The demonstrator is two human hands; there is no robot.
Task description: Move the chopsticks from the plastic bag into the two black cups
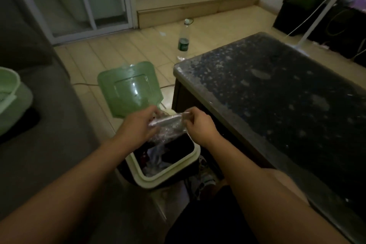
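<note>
Both my hands hold a crumpled clear plastic bag (168,125) over an open waste bin (195,153). My left hand (138,125) grips the bag's left end, and my right hand (198,127) pinches its right end near the top. The bag hangs down between them toward the bin's mouth. No chopsticks show in the bag, and no black cups are in view.
The bin's green lid (128,89) stands raised behind my hands; the bin holds dark liner and rubbish. A dark speckled table (277,95) fills the right side. A plastic bottle (183,41) stands on the tiled floor. A pale green tub (11,97) sits at the left.
</note>
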